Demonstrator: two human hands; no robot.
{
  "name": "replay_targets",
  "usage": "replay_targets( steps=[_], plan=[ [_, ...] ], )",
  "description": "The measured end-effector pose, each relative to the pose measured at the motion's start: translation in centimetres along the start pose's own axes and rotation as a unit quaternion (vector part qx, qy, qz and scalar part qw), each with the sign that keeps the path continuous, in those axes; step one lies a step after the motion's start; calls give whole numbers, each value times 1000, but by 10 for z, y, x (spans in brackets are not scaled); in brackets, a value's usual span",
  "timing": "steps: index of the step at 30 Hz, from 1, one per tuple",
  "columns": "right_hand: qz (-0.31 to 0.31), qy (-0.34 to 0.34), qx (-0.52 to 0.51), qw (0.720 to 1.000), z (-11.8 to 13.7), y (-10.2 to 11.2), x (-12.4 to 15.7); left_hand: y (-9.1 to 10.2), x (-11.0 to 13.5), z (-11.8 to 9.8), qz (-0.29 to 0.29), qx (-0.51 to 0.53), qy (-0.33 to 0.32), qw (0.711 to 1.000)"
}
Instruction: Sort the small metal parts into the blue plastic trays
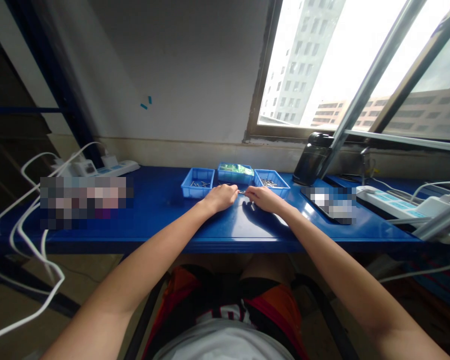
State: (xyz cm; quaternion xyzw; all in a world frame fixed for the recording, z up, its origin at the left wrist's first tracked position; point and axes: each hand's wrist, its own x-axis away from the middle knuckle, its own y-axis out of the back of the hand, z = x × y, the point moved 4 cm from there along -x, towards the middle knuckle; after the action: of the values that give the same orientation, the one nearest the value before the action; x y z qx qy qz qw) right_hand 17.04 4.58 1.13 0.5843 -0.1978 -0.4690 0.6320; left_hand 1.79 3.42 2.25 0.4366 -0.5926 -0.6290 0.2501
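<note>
My left hand (225,196) and my right hand (263,198) meet just above the blue table (165,215), fingers closed. Between their fingertips shows a small, shiny metal piece (242,192), too small to name exactly; both hands grip it. Behind my left hand sits a blue bin (193,192) holding a few thin metal pieces (199,184). Another blue bin (282,191), behind my right hand, has many small metal pieces (268,183) in it. Farther back, a third blue bin (230,177) contains green-and-clear plastic packaging (237,169).
A dark bottle (310,159) stands at the back right, near a phone-like flat object (328,204), partly blurred out. Power strips (388,201) and white cables (20,230) lie at both sides. A pixelated patch covers things at the left. Wall and window rise behind.
</note>
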Motion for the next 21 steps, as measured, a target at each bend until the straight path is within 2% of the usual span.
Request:
replay_targets(
  steps=[8,21],
  plan=[
    [-29,1,-8,1000,2,6,1,-2,0,1,14,-4,3,1000],
    [-34,27,-25,999,8,7,2,6,1,-3,-48,22,-50,997]
  ],
)
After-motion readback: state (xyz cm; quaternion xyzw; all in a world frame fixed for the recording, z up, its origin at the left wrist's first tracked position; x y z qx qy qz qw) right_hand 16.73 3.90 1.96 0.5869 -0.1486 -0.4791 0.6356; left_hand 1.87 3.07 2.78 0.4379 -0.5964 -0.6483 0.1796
